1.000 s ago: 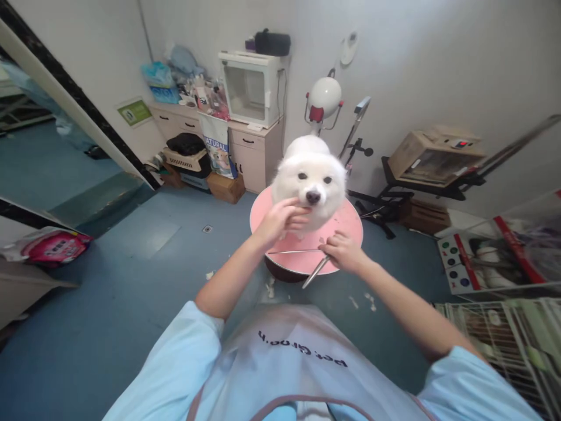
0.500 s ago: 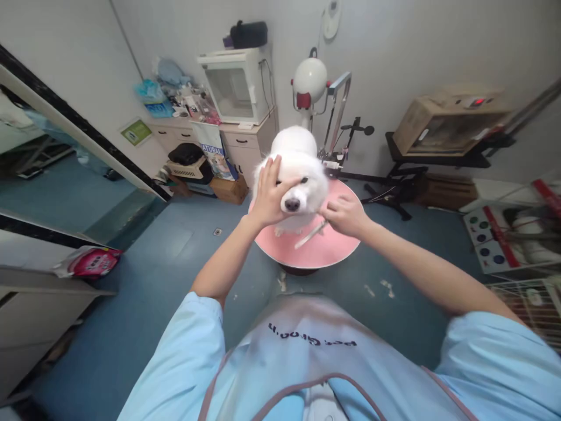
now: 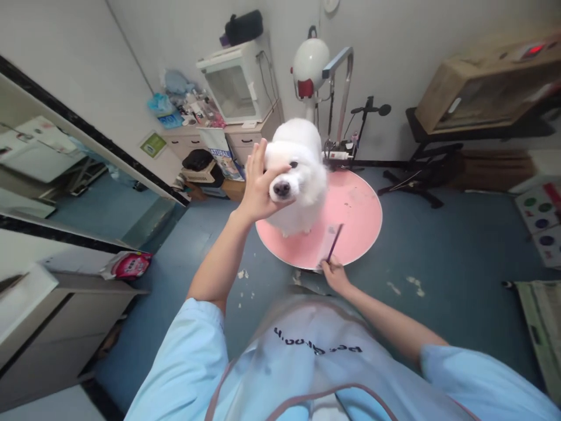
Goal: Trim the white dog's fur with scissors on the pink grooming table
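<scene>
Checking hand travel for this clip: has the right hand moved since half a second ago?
Yes: the right hand drew back from beside the dog to the pink table's near edge.

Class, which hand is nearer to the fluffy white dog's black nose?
Left. The bare left hand is against the dog's face, beside the nose; the right hand, lower and farther off, holds a slim, blurred tool at the near edge of the round pink tabletop.

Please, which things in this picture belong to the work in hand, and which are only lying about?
In use:
White dog, its face touched by the left hand
Slim dark tool, too blurred to name, in the right hand
Pink round table under the dog

Lying about:
Pink package, far left
Black case on the white cabinet
Beige carrier
</scene>
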`<state>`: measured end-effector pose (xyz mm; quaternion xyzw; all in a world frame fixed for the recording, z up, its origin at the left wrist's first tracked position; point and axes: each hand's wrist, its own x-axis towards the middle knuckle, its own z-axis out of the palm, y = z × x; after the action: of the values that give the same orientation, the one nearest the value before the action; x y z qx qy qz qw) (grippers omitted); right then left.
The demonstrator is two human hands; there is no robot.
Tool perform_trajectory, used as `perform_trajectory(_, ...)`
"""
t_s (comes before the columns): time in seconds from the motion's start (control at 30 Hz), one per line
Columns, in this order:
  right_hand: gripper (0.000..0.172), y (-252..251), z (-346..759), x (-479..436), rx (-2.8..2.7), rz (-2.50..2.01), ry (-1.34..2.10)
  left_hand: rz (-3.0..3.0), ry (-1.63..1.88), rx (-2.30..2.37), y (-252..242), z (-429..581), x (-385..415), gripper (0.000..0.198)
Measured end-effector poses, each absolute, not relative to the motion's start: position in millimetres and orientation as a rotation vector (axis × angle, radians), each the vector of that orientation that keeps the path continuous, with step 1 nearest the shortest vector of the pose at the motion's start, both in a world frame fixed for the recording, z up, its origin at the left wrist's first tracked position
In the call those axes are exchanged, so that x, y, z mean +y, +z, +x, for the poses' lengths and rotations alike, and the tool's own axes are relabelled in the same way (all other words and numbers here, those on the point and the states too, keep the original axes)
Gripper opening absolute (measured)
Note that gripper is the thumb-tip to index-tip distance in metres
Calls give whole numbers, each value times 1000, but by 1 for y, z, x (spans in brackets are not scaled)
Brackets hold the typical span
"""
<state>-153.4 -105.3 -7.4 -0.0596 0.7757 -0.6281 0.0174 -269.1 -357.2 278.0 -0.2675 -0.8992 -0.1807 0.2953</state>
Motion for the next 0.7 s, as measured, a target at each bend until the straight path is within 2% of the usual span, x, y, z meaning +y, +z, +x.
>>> perform_trajectory(0.07,24,-10,-168,-164,1787,422,-2309,-737,-498,-2419,287,-270,-358,82)
perform_trajectory(0.17,35,6,-207,-252,1460,495,-2483,-815,-526,-2437,295,-272,-360,83)
perform_trajectory(0.27,37,26,-221,-306,1255,439,-2655,-901,-543,-2426,297,-275,-365,81)
perform_trajectory(0.43,38,24,-162,-324,1098,121,-2831,-966,-564,-2478,301,-282,-368,73)
perform_trajectory(0.6,34,28,-183,-316,902,657,-2858,-1040,-539,-2433,301,-287,-367,76)
perform_trajectory(0.7,33,46,-218,-320,831,634,-2867,-1068,-492,-2384,300,-287,-370,71)
